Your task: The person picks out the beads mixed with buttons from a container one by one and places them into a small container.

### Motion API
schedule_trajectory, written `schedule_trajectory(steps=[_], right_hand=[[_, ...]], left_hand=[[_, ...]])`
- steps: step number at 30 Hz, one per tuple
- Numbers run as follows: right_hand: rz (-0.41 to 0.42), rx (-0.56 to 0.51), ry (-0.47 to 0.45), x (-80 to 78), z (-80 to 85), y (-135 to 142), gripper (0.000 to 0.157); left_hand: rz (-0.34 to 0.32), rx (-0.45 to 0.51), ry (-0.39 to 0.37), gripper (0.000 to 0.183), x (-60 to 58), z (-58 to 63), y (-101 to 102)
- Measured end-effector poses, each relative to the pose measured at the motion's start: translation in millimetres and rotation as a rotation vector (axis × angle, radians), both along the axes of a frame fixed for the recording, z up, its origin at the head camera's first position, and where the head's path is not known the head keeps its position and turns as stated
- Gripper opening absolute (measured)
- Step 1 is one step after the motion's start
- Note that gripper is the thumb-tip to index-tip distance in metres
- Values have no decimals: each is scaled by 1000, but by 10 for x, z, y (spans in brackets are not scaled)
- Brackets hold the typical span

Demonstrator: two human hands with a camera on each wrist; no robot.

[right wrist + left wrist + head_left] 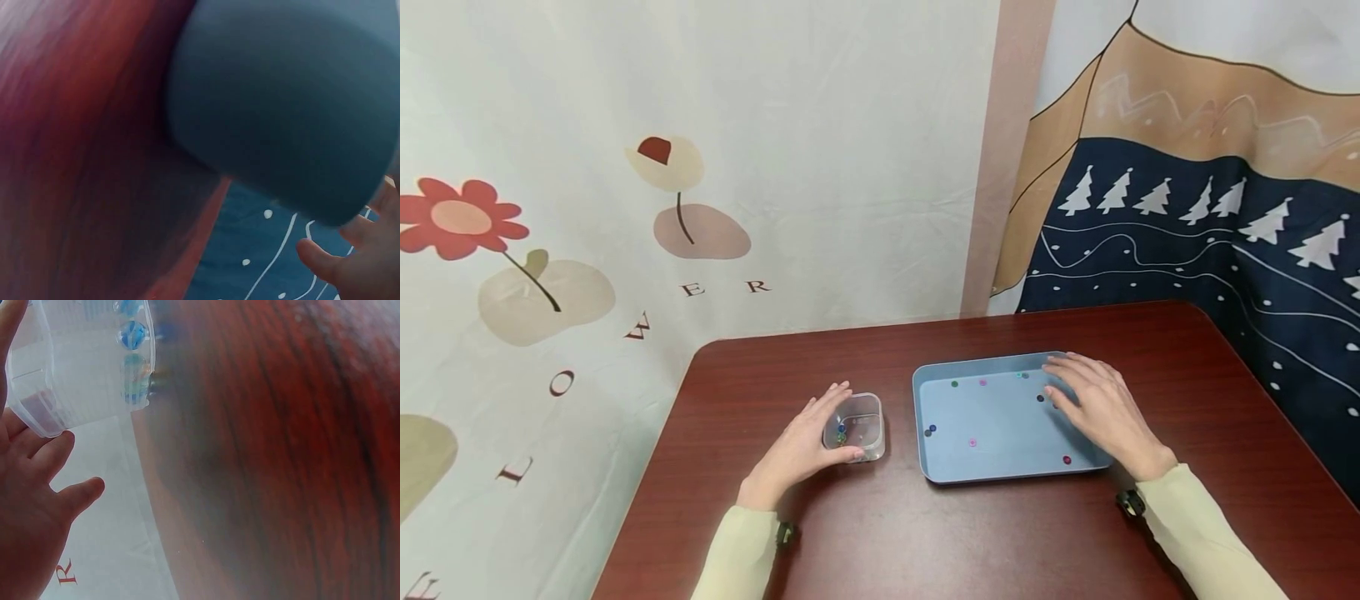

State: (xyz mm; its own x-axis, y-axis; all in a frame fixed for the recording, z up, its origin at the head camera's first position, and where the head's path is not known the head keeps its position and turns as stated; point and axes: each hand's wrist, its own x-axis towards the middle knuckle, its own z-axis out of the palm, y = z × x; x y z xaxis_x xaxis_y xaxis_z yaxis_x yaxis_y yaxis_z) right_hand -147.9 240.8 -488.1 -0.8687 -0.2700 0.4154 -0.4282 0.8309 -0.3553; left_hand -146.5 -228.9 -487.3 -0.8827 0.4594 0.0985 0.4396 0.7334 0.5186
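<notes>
My left hand (pixel 797 448) spans the left side of a small clear plastic box (pixel 867 427), thumb at the near side and fingers at the far side. Inside lie several glass marbles; a blue swirled marble (pixel 132 335) shows through the wall in the left wrist view. A shallow blue tray (pixel 1000 462) stands to the right of the box. Over the tray's right side is my right hand (pixel 1101 408), its fingers spread loosely and nothing in its grasp. Small round coloured pieces are scattered in the tray, among them a red piece (pixel 1067 460) and a green piece (pixel 954 384).
Box and tray stand on a dark red-brown wooden table (pixel 925 542). Behind it hangs a pale curtain (pixel 850 167) with flower prints, and at the right a dark blue cloth (pixel 1150 242) with white trees. Both wrists wear small black devices.
</notes>
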Motion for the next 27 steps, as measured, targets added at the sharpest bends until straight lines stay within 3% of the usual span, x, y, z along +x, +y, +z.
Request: schedule_trajectory(steps=[11,27], right_hand=[[-22,58,-19,-125,-104,152,36],[16,143,-121,-253,-61,189,34]], left_hand=[[-13,5,24,100,2,-10,-4],[-4,-7,1,102,-1,-7,-6]])
